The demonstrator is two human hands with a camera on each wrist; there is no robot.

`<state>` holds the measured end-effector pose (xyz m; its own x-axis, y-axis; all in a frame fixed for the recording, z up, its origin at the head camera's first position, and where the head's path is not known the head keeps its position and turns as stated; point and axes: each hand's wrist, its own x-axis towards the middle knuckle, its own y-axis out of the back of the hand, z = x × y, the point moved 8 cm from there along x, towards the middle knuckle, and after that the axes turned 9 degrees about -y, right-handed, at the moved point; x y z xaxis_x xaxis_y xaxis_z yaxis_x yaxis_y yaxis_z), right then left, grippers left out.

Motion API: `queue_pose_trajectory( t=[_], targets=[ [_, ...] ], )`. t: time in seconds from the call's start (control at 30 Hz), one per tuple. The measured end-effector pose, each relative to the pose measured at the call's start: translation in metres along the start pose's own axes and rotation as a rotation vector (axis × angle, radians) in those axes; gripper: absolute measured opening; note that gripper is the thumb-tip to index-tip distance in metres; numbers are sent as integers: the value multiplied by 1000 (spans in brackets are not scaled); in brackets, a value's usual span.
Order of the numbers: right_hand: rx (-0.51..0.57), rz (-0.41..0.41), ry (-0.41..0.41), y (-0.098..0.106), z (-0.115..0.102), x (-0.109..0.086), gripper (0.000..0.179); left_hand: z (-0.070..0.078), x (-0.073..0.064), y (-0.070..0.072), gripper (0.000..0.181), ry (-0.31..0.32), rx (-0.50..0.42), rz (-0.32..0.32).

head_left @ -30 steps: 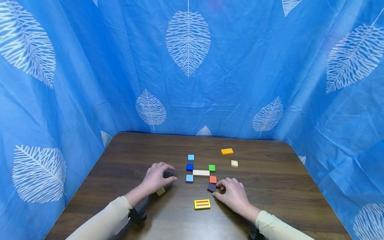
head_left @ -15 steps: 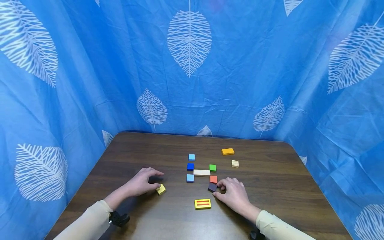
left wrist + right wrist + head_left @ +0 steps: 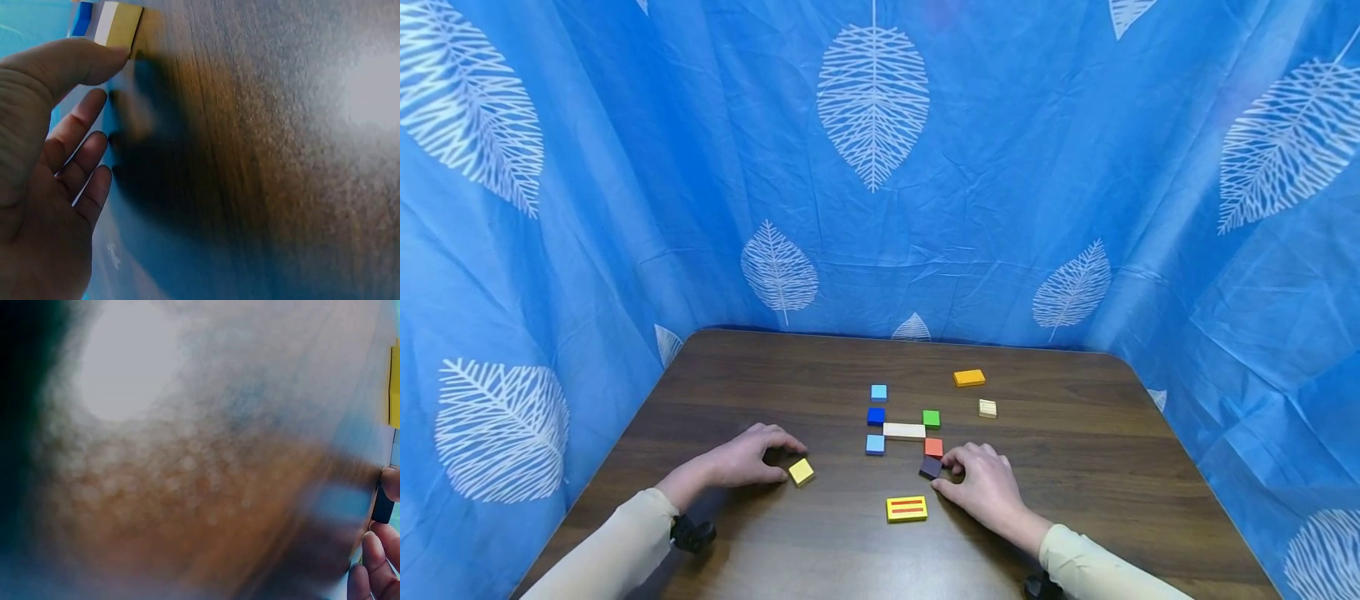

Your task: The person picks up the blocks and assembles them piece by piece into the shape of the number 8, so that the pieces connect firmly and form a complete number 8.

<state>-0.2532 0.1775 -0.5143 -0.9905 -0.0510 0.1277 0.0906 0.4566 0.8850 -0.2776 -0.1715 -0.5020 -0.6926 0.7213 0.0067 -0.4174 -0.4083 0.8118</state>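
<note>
My right hand [image 3: 983,487] pinches a dark purple, almost black square block [image 3: 930,467] between thumb and fingertips; the right wrist view shows that dark block [image 3: 382,505] at its right edge. The dark block lies close against an orange-red block [image 3: 933,447]. On the left, a yellow square block [image 3: 801,472] rests on the table, turned at an angle. My left hand [image 3: 747,457] is just beside it, thumb tip near its left corner and fingers loosely bent. In the left wrist view the thumb overlaps the lower end of the yellow block [image 3: 122,26].
A white bar [image 3: 904,431] lies mid-table between a green block [image 3: 931,419], a dark blue block [image 3: 876,417] and a light blue block [image 3: 875,445]. Another light blue block [image 3: 878,392], an orange block [image 3: 969,378] and a cream block [image 3: 987,408] lie farther back. Nearer is a red-striped yellow block [image 3: 906,509].
My left hand has moved left and toward the near side, uncovering the yellow block, which has shifted slightly. My right hand stays at the dark block.
</note>
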Motion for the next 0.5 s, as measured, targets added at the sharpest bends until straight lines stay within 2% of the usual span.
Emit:
queue_pose_trajectory(
  t=[0.33, 0.5],
  targets=[
    [-5, -7, -13, 0, 1, 1, 29, 4, 2, -1, 35, -61, 26, -1],
    [-4, -9, -16, 0, 0, 0, 29, 2, 3, -3, 32, -57, 47, 18]
  ],
)
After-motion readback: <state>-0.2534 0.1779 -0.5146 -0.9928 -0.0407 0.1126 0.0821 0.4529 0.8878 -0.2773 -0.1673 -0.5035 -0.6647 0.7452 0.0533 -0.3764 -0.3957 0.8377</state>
